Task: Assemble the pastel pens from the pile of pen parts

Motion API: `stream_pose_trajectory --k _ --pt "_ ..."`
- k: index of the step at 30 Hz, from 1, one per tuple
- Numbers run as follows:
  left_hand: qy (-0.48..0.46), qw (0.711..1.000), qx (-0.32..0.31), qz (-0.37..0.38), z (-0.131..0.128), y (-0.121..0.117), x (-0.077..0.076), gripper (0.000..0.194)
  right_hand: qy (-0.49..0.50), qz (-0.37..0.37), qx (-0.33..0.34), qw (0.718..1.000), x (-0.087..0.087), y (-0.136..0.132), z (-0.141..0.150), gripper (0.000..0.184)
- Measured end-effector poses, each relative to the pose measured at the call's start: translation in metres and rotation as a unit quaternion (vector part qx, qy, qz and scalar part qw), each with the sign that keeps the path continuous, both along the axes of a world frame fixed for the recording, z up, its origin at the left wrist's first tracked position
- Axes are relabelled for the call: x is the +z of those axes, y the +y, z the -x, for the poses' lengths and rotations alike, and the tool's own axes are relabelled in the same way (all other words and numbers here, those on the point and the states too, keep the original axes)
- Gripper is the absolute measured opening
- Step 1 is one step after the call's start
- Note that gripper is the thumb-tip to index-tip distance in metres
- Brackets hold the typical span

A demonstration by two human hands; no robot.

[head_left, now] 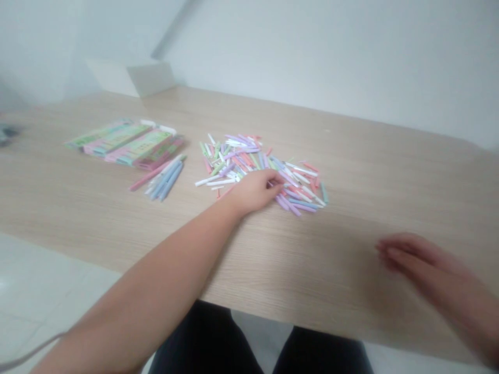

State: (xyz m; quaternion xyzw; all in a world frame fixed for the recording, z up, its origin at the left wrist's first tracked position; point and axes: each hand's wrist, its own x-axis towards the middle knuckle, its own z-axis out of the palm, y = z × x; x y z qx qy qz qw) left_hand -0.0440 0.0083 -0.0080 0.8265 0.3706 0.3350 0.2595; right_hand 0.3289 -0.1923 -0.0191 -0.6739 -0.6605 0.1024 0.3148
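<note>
A loose heap of slim pastel paper sticks [253,166] in pink, white, green, lilac and blue lies on the wooden table [249,259]. My left hand [255,192] rests at the heap's near edge, fingertips on the sticks, and I cannot tell whether it grips any. My right hand [415,254], blurred by motion, hovers over the bare wood to the right, holding nothing visible. Left of the heap lie a small bunch of blue, white and pink sticks [163,177] and flat packs of coloured paper strips [125,143].
A white box-like object [132,78] stands behind the table's far edge, against a white wall [331,52]. A dark item [8,134] sits at the far left. My dark-trousered legs [202,343] show below the near edge, above a pale tiled floor [39,280].
</note>
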Motion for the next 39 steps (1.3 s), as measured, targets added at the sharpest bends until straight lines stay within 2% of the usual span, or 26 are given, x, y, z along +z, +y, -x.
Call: stream_pose_trajectory --k 1,2,4,6,10,15,21,26,33,35,39 --pt "0.005 1.0 0.001 -0.003 0.0 0.0 0.0 0.02 0.031 0.035 -0.014 0.999 0.0 0.025 0.02 0.016" --pt "0.01 1.0 0.002 -0.004 0.0 0.0 0.0 0.019 0.043 0.031 -0.026 0.998 -0.001 0.048 0.04 0.016" --pt "0.021 1.0 0.003 -0.006 0.0 0.001 0.001 0.019 0.044 -0.011 -0.021 0.999 -0.001 0.082 0.074 0.02" --pt "0.029 1.0 0.001 -0.009 0.0 0.002 0.001 0.019 0.019 -0.03 -0.007 0.999 -0.003 0.103 0.094 0.025" --pt "0.033 0.999 -0.004 -0.019 -0.003 0.005 -0.001 0.02 -0.043 -0.062 0.07 0.995 -0.005 0.129 0.105 0.022" --pt "0.048 0.998 -0.014 -0.026 -0.006 0.008 -0.003 0.019 -0.118 -0.056 0.19 0.973 -0.007 0.156 0.115 0.019" --pt "0.038 0.999 -0.027 -0.022 -0.004 0.007 -0.003 0.019 -0.124 -0.062 0.209 0.968 -0.008 0.158 0.115 0.022" --pt "0.05 0.998 -0.026 -0.027 -0.003 0.006 0.0 0.02 -0.096 -0.037 0.205 0.973 -0.011 0.156 0.106 0.023" --pt "0.057 0.998 -0.024 -0.032 -0.002 0.005 0.0 0.019 -0.09 -0.007 0.207 0.974 -0.007 0.158 0.108 0.019" --pt "0.047 0.998 -0.025 -0.027 -0.002 0.005 0.0 0.018 -0.086 -0.021 0.185 0.979 -0.005 0.155 0.108 0.019" --pt "-0.025 0.999 -0.033 0.017 -0.006 0.0 0.001 0.02 -0.081 -0.048 0.092 0.991 -0.002 0.141 0.117 0.024"
